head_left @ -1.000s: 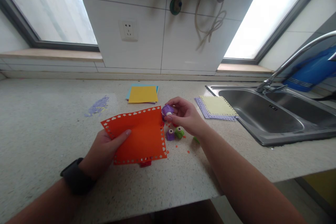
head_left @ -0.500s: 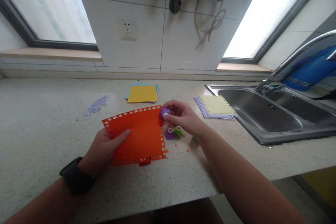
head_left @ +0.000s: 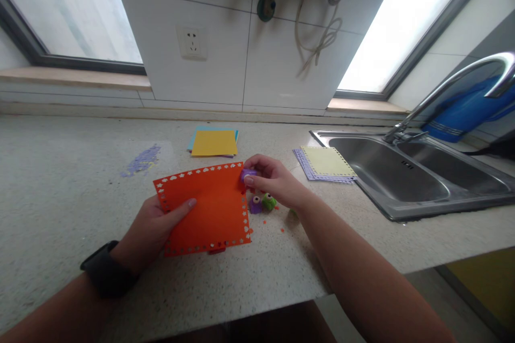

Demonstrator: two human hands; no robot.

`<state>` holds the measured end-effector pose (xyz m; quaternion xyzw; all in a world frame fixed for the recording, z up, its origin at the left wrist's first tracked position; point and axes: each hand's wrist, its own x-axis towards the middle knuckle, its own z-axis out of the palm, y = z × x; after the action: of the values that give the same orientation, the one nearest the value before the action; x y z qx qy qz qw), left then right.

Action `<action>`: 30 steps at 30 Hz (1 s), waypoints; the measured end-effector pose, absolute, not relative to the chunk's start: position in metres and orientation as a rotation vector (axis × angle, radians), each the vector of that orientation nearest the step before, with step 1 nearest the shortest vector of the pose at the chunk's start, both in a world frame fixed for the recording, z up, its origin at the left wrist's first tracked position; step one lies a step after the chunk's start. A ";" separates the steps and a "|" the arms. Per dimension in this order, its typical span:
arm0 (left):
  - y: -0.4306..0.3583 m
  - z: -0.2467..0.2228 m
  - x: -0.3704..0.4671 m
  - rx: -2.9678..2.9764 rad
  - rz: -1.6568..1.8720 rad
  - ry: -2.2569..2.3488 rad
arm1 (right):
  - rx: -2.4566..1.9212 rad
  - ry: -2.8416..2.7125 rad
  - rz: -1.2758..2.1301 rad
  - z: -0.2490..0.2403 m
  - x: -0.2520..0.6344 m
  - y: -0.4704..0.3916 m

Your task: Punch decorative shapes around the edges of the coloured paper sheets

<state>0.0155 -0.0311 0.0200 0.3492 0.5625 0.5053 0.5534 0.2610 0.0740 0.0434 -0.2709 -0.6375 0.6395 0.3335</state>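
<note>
The left hand (head_left: pixel 148 233) pinches the left side of the orange sheet (head_left: pixel 209 209), thumb on top, holding it above the counter (head_left: pixel 76 198); it looks light, bendy and easily torn along its cut-out border, so the plain middle seems the safest grip. At its upper right corner, the purple punch (head_left: pixel 247 172), probably light, hard plastic, sits between the right hand's (head_left: pixel 276 178) thumb and fingers, best squeezed top and bottom.

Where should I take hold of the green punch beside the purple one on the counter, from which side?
Take the green punch by its body, probably from the near right: the purple punch crowds its left, and the right hand is just beyond it. Keep the grip off the pale round piece on top, which looks like the press button.
</note>
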 end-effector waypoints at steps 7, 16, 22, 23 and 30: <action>-0.031 0.020 0.015 0.848 1.198 1.303 | -0.720 -1.615 1.747 0.041 0.259 0.073; -0.031 0.017 0.013 0.849 1.187 1.283 | -0.686 -1.684 1.774 0.040 0.258 0.072; -0.027 0.023 0.011 0.650 1.234 1.201 | -0.720 -1.581 1.757 0.036 0.256 0.074; -0.027 0.025 0.011 0.635 1.253 1.180 | -0.719 -1.531 1.764 0.036 0.255 0.074; -0.029 0.025 0.005 0.649 1.380 0.908 | -0.684 -1.232 1.780 0.036 0.247 0.074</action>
<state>0.0048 -0.0293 0.0248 0.2837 0.3965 0.6030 0.6314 0.2469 0.0738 0.0355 -0.2730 -0.4921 0.7108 0.4220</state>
